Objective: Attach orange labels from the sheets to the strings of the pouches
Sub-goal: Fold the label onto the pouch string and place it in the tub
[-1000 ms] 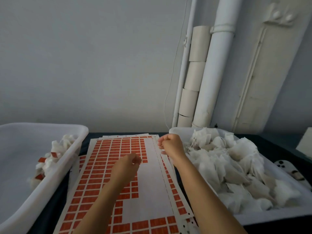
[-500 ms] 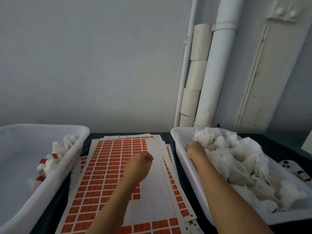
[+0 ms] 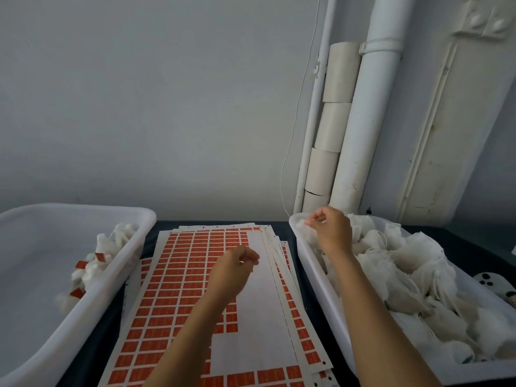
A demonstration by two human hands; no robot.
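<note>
A stack of label sheets (image 3: 178, 303) lies in the middle, with orange labels in a grid and a bare strip on its right side. My left hand (image 3: 237, 270) hovers over the top sheet at the edge of that strip, fingers curled with thumb against fingertips; whether it holds anything is hidden. My right hand (image 3: 331, 230) is at the far left corner of the right bin (image 3: 315, 277) and pinches a white pouch (image 3: 303, 224) just above the rim. The bin is heaped with unlabelled white pouches (image 3: 418, 261).
A white bin (image 3: 117, 275) on the left holds several pouches with orange labels (image 3: 92, 263). Behind the right bin, white pipes (image 3: 363, 135) and cardboard tubes run up the wall. A small white object with black dots (image 3: 488, 282) lies at the right edge on the dark table.
My right hand went from beside the left hand into the right bin, then rose at its far corner with a pouch. My left hand drifted slightly right over the sheet.
</note>
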